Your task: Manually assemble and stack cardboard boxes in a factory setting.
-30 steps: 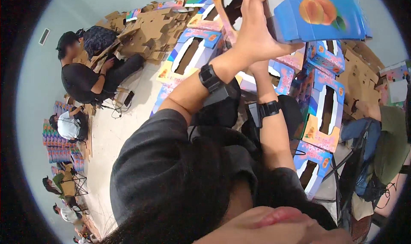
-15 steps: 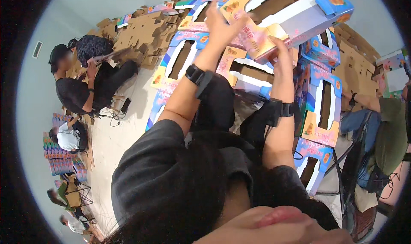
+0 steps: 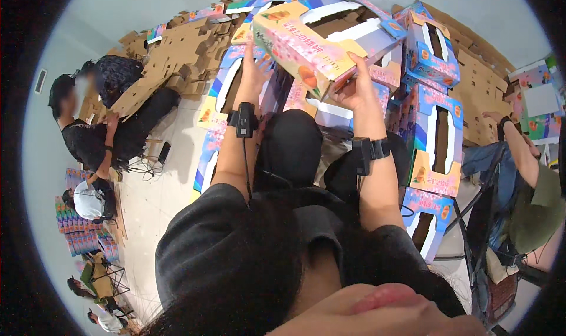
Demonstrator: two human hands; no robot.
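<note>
Pale floor (image 3: 150, 224) at left, with flattened cardboard (image 3: 183, 50) beyond. Has the printed carton (image 3: 306, 56) farther left and lower than half a second ago, long side panel turned into view, so apparently easier to handle from both ends. Extends left hand (image 3: 253, 73) along its left end, fingers straight and open; cannot tell how firmly they touch. Grips its near right corner with right hand (image 3: 359, 94), thumb above, fingers underneath. Farther right, more cartons (image 3: 433, 174).
</note>
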